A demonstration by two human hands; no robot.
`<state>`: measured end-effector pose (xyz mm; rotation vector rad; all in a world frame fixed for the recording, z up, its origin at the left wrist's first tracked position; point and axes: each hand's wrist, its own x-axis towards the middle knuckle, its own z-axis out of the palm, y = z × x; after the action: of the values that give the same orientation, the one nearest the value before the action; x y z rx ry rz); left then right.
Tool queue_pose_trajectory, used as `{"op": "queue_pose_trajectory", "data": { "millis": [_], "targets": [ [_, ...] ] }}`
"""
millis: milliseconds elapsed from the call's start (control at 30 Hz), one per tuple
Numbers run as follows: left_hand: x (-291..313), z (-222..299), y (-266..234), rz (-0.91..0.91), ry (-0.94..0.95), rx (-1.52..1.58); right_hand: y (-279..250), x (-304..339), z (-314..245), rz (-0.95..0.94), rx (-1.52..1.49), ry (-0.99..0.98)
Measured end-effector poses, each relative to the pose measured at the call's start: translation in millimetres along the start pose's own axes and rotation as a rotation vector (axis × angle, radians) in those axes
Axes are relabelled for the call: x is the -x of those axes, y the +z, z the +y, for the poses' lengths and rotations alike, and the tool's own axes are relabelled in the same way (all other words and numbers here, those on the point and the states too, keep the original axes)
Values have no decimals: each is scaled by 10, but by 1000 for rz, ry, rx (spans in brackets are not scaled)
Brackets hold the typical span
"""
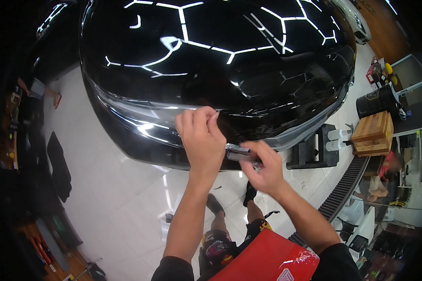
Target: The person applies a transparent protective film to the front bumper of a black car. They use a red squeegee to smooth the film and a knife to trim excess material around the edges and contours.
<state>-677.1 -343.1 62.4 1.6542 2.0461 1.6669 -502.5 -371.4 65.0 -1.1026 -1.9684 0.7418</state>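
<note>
A glossy black car hood (211, 75) curves away in front of me. Along its front edge runs a pale, shiny band of clear film (150, 114). My left hand (201, 140) is closed at that edge, thumb and fingers pinched together on what looks like the film. To its right, my right hand (266, 169) is curled with bent, partly blurred fingers beside a crumpled silvery strip (238, 149) at the car's nose. Exactly what the right fingertips grip is hidden.
A black step stool (316, 150) stands by the car's right front, with white spray bottles (337, 140) beside a wooden box (374, 133). A floor drain grate (344, 192) runs along the right. A person's leg (51, 92) shows at the far left. Pale tiled floor (122, 187) lies below.
</note>
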Motion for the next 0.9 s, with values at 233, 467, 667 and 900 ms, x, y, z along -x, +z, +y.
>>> {"op": "queue_pose_trajectory", "data": {
  "millis": [233,467,667,900],
  "targets": [
    [-36,-16,-70,45,56,-93,-345,830,-205,16,-430,439],
    [-6,82,-540,-52,15,-189,-882,-222,43,188,-416,202],
    [630,1074,-687,-554,-662,1178,-795,3,-817,-143,-466,-37],
    [434,26,-993,-232,-635,921,-1562,357,-1460,-136,-631,-291]
  ]
}}
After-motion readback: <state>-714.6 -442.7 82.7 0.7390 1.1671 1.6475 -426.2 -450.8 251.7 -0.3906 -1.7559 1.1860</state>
